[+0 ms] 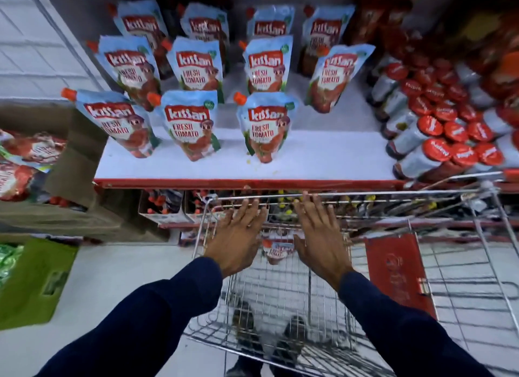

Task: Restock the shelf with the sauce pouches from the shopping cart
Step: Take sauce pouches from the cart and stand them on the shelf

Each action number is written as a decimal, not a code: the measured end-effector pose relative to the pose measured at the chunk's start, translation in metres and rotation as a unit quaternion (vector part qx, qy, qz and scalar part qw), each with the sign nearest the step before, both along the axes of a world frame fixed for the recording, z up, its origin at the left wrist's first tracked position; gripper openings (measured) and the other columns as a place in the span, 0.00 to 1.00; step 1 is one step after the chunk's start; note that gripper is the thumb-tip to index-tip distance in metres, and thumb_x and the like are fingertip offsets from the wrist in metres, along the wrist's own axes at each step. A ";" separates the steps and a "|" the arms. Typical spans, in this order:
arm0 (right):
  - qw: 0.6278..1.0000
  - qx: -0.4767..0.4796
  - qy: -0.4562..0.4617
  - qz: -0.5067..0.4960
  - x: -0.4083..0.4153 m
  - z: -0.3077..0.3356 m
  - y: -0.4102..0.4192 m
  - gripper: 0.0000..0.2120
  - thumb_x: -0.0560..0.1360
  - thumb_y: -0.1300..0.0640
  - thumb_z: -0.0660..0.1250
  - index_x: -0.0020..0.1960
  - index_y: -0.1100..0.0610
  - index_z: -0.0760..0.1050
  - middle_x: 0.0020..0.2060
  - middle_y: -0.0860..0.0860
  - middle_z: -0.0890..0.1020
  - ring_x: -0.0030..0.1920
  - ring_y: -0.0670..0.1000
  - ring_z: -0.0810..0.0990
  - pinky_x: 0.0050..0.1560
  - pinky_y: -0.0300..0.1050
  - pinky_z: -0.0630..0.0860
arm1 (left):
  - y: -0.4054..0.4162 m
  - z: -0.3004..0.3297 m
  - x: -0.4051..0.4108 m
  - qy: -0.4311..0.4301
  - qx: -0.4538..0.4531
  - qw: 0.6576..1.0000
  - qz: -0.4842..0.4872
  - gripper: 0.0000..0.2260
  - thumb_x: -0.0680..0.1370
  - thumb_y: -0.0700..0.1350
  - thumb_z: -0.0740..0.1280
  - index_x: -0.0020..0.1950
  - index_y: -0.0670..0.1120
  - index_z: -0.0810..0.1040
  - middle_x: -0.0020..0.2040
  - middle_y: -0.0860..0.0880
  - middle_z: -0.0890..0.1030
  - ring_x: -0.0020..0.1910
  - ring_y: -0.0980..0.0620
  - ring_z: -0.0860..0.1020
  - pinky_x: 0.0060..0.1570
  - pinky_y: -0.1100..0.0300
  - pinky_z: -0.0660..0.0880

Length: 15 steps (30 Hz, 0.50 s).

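Below, the cart [463, 197] holds seemingly one pouch [276, 251].

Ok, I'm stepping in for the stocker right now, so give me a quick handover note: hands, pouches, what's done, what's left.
Left hand and right hand: open, empty, reaching into the silver wire shopping cart.
One light-blue Kissan tomato sauce pouch shows in the cart between the hands.
Done: eleven matching pouches stand upright on the white shelf with red edge, three in the front row.
Left: grab the cart pouch and stand it in the bare front-right spot.
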State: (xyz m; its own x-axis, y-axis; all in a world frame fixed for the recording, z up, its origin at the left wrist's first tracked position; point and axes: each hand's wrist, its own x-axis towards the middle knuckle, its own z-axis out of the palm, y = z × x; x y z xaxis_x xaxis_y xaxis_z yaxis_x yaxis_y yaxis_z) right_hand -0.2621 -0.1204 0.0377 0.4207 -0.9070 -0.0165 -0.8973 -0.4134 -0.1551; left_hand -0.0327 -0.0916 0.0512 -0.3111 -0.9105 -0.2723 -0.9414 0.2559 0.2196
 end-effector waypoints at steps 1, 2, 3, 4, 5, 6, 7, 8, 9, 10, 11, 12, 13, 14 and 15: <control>1.000 0.025 0.010 -0.004 -0.001 -0.011 0.005 0.38 0.77 0.51 0.63 0.81 0.54 0.49 0.81 0.54 0.49 0.81 0.57 0.45 0.79 0.62 0.50 | 0.001 -0.010 -0.003 0.006 0.023 1.000 -0.003 0.35 0.82 0.49 0.62 0.83 0.46 0.45 0.84 0.45 0.42 0.82 0.43 0.42 0.80 0.40 0.50; 0.999 0.050 0.019 -0.007 -0.003 -0.022 0.010 0.38 0.77 0.52 0.64 0.81 0.55 0.49 0.81 0.54 0.49 0.81 0.57 0.46 0.79 0.61 0.49 | 0.002 -0.021 -0.005 0.008 0.043 0.999 -0.006 0.35 0.82 0.48 0.62 0.83 0.46 0.46 0.84 0.45 0.44 0.82 0.43 0.44 0.79 0.40 0.53; 0.997 0.076 0.027 -0.011 -0.005 -0.033 0.015 0.38 0.77 0.53 0.64 0.81 0.55 0.48 0.81 0.53 0.49 0.81 0.57 0.47 0.79 0.60 0.48 | 0.002 -0.033 -0.007 0.008 0.060 0.998 -0.009 0.34 0.82 0.47 0.62 0.83 0.45 0.47 0.84 0.44 0.47 0.82 0.42 0.47 0.79 0.40 0.55; 0.994 0.103 0.034 -0.018 -0.007 -0.043 0.021 0.38 0.78 0.56 0.64 0.81 0.55 0.47 0.81 0.53 0.49 0.81 0.56 0.47 0.80 0.58 0.48 | 0.003 -0.043 -0.010 0.009 0.077 0.997 -0.009 0.34 0.82 0.47 0.62 0.83 0.45 0.48 0.84 0.44 0.50 0.82 0.42 0.50 0.78 0.41 0.57; 0.991 0.127 0.042 -0.023 -0.009 -0.051 0.023 0.38 0.78 0.58 0.64 0.81 0.54 0.46 0.82 0.52 0.49 0.81 0.55 0.47 0.80 0.57 0.47 | 0.003 -0.051 -0.012 0.011 0.089 0.996 -0.010 0.33 0.82 0.47 0.63 0.82 0.44 0.49 0.83 0.43 0.53 0.81 0.42 0.54 0.78 0.42 0.59; 0.988 0.147 0.049 -0.030 -0.011 -0.059 0.025 0.37 0.79 0.60 0.63 0.81 0.54 0.46 0.81 0.52 0.50 0.81 0.55 0.48 0.80 0.55 0.48 | 0.002 -0.059 -0.015 0.015 0.101 0.995 -0.011 0.32 0.82 0.47 0.63 0.82 0.44 0.52 0.83 0.43 0.56 0.80 0.42 0.57 0.76 0.44 0.62; 0.985 0.163 0.051 -0.038 -0.012 -0.066 0.025 0.37 0.79 0.62 0.62 0.81 0.54 0.46 0.81 0.52 0.51 0.81 0.54 0.50 0.80 0.53 0.50 | 0.001 -0.067 -0.017 0.020 0.111 0.994 -0.012 0.30 0.82 0.46 0.64 0.81 0.44 0.55 0.82 0.43 0.58 0.79 0.42 0.60 0.75 0.46 0.66; 0.982 0.176 0.046 -0.047 -0.013 -0.070 0.023 0.36 0.79 0.63 0.61 0.81 0.54 0.48 0.81 0.52 0.54 0.80 0.54 0.53 0.79 0.52 0.52 | -0.002 -0.074 -0.020 0.030 0.121 0.992 -0.010 0.28 0.82 0.46 0.64 0.80 0.44 0.59 0.82 0.44 0.60 0.78 0.42 0.63 0.72 0.47 0.69; 0.980 0.186 0.039 -0.056 -0.012 -0.074 0.022 0.34 0.79 0.64 0.61 0.81 0.54 0.50 0.80 0.52 0.58 0.79 0.54 0.57 0.78 0.51 0.56 | -0.003 -0.081 -0.022 0.040 0.131 0.991 -0.004 0.27 0.82 0.44 0.65 0.79 0.44 0.61 0.81 0.44 0.62 0.77 0.42 0.66 0.70 0.47 0.72; 0.978 0.195 0.030 -0.066 -0.012 -0.077 0.019 0.33 0.78 0.65 0.61 0.80 0.54 0.54 0.79 0.53 0.62 0.78 0.55 0.62 0.76 0.51 0.62 | -0.006 -0.086 -0.024 0.049 0.138 0.989 0.007 0.26 0.81 0.43 0.65 0.79 0.44 0.62 0.79 0.43 0.67 0.74 0.41 0.70 0.66 0.47 0.75; 0.975 0.205 0.024 -0.078 -0.011 -0.080 0.016 0.32 0.78 0.66 0.61 0.80 0.53 0.57 0.76 0.55 0.67 0.74 0.57 0.68 0.72 0.51 0.68 | -0.009 -0.091 -0.026 0.056 0.146 0.988 0.019 0.26 0.81 0.42 0.65 0.78 0.45 0.63 0.75 0.41 0.72 0.68 0.40 0.76 0.61 0.45 0.78; 0.973 0.212 0.023 -0.090 -0.011 -0.083 0.013 0.30 0.78 0.65 0.61 0.78 0.52 0.61 0.73 0.56 0.73 0.69 0.58 0.74 0.66 0.52 0.74 | -0.012 -0.095 -0.029 0.062 0.150 0.986 0.031 0.24 0.81 0.41 0.65 0.77 0.46 0.66 0.70 0.40 0.77 0.61 0.39 0.80 0.56 0.44 0.80; 0.972 0.211 0.025 -0.101 -0.011 -0.086 0.009 0.28 0.78 0.64 0.62 0.77 0.51 0.65 0.67 0.57 0.78 0.63 0.60 0.79 0.59 0.52 0.77 | -0.015 -0.098 -0.031 0.070 0.151 0.985 0.041 0.21 0.81 0.41 0.65 0.74 0.46 0.69 0.65 0.40 0.80 0.56 0.38 0.82 0.52 0.44 0.81; 0.972 0.207 0.028 -0.110 -0.010 -0.089 0.006 0.25 0.79 0.63 0.62 0.74 0.50 0.69 0.62 0.58 0.82 0.58 0.60 0.82 0.54 0.52 0.79 | -0.018 -0.100 -0.033 0.077 0.153 0.984 0.049 0.18 0.81 0.40 0.65 0.71 0.46 0.73 0.62 0.40 0.82 0.52 0.38 0.82 0.50 0.45 0.81; 0.972 0.204 0.034 -0.115 -0.010 -0.089 0.003 0.22 0.79 0.62 0.62 0.71 0.49 0.73 0.58 0.57 0.84 0.54 0.60 0.83 0.51 0.51 0.80 | -0.021 -0.100 -0.035 0.079 0.155 0.983 0.054 0.14 0.81 0.39 0.65 0.67 0.44 0.77 0.59 0.39 0.82 0.50 0.38 0.83 0.49 0.45 0.81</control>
State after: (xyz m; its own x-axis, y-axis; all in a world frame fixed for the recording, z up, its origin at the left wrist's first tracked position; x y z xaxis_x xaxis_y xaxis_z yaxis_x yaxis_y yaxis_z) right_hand -0.2723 -0.1171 -0.0517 0.1931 -0.8886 -0.4160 -0.9726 -0.1175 -0.2004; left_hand -0.0675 -0.1123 -0.0489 -0.2790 -0.8210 -0.4981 -0.9069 0.0546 0.4179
